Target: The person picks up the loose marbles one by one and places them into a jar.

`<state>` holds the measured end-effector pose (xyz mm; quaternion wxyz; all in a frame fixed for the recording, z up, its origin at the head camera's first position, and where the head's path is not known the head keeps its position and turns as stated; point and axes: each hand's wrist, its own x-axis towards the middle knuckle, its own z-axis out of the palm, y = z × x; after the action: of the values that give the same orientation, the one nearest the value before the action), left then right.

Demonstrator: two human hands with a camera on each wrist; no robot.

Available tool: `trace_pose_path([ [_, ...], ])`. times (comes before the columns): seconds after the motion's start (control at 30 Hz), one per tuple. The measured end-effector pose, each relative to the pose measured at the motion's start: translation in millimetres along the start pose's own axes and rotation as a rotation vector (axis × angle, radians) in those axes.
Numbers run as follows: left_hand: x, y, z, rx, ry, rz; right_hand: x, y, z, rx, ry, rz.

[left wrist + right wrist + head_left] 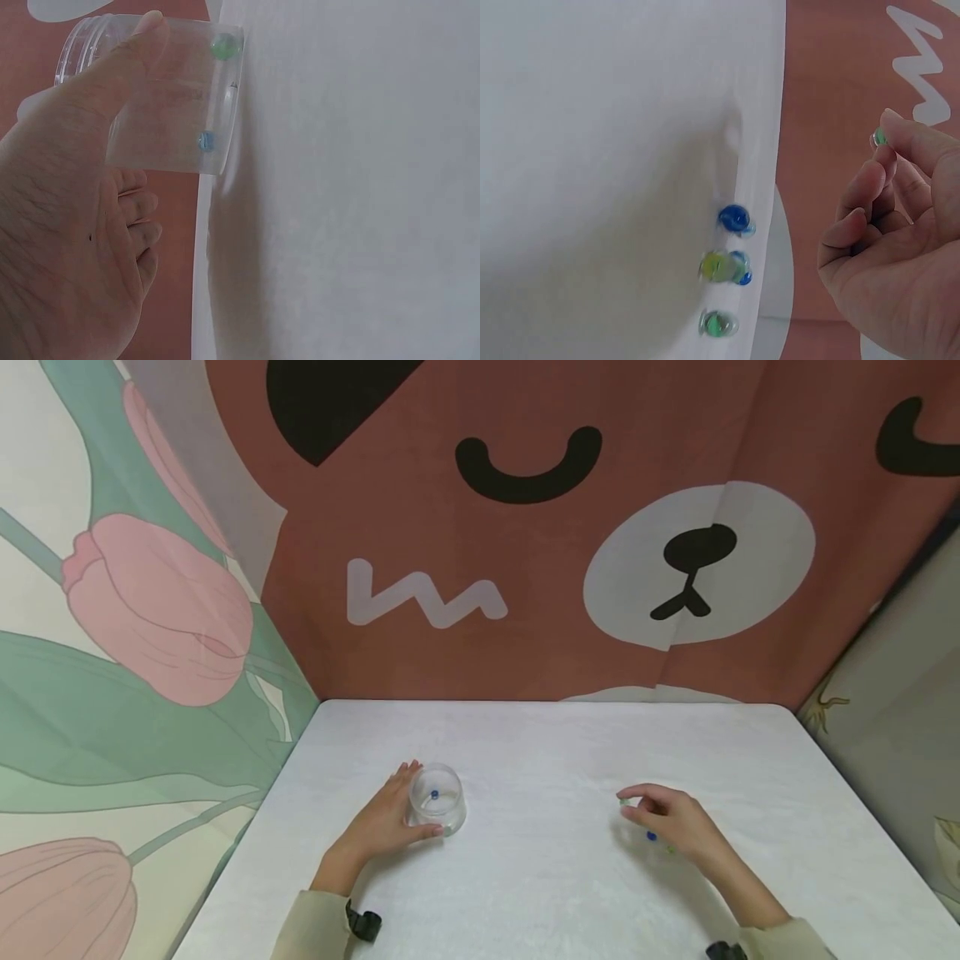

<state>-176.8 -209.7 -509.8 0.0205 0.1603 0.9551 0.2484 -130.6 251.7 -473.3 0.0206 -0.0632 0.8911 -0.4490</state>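
Note:
On the left of the white table, my left hand (pixel 381 823) holds a clear jar (pixel 452 812) from the side, thumb at the front and fingers round behind. Two marbles lie at the jar's base in the left wrist view, a green marble (pixel 225 46) and a light blue marble (pixel 205 140). Farther right, my right hand (pixel 672 820) is raised over the table and pinches a clear-and-green marble (pixel 879 138) between thumb and fingertip. Below it lie several marbles, among them a dark blue marble (pixel 735 218), a yellow marble (pixel 717 266) and a clear-and-green one.
The white table (pixel 540 777) reaches back to a brown bear-print curtain (pixel 540 643). A flower-print curtain (pixel 165 610) hangs along the left side. Between the two hands lies a broad stretch of white tabletop.

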Motion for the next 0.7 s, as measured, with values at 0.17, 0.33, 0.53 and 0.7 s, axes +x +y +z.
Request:
trace_pose_path([
  [0.17,0.4,-0.6,0.8,0.000,0.000,0.000,3,-7,6.2,0.004,0.020,-0.037],
  [0.33,0.2,-0.3,0.7,-0.006,0.001,-0.003,8,-11,11.0,0.025,0.017,-0.040],
  [0.53,0.2,-0.3,0.5,-0.002,-0.001,-0.001,13,-15,18.2,0.020,0.005,-0.039],
  [0.7,0.7,-0.6,0.9,0.004,-0.003,-0.009,15,-19,24.5,0.025,-0.007,-0.052],
])
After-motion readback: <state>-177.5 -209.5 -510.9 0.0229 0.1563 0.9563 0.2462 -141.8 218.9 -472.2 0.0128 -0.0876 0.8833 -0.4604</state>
